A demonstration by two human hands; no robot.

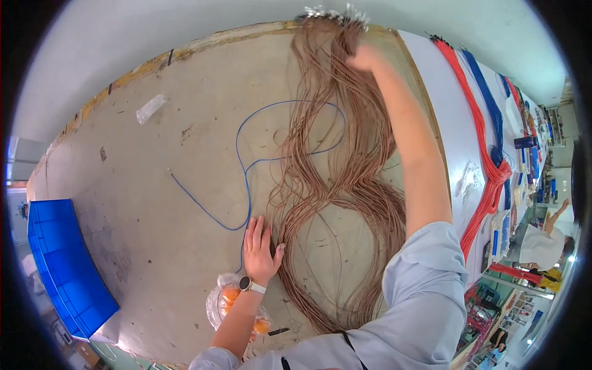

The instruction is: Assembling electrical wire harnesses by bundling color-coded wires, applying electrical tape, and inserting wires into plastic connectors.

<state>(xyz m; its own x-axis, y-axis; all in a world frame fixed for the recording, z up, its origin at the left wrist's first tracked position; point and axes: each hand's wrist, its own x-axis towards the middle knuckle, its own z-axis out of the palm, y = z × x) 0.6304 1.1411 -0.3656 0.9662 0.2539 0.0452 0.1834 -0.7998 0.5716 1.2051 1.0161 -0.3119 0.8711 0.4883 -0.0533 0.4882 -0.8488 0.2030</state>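
A large bundle of thin brown cables [336, 185] lies on the table, spread into looping strands and narrowing in the middle. White tips [333, 12] gather at its far end, by the table's far edge. My right hand [365, 60] is at the bundle's far part, its fingers smeared by motion, so its grip does not show. Flat on the table, my left hand [261, 254] has its fingers stretched out beside the bundle's left edge. A single blue cable [247, 185] loops across the table, running close by my left fingertips and partly under the brown strands.
Beside my left wrist is a clear plastic bag of orange fruit [229, 297], with a black pen-like thing [279, 332] nearby. A blue bin [68, 265] stands at the left edge. Crumpled clear plastic [150, 109] lies far left. Red cables [487, 197] and blue cables [490, 98] cover the right-hand table; another person [542, 246] is beyond.
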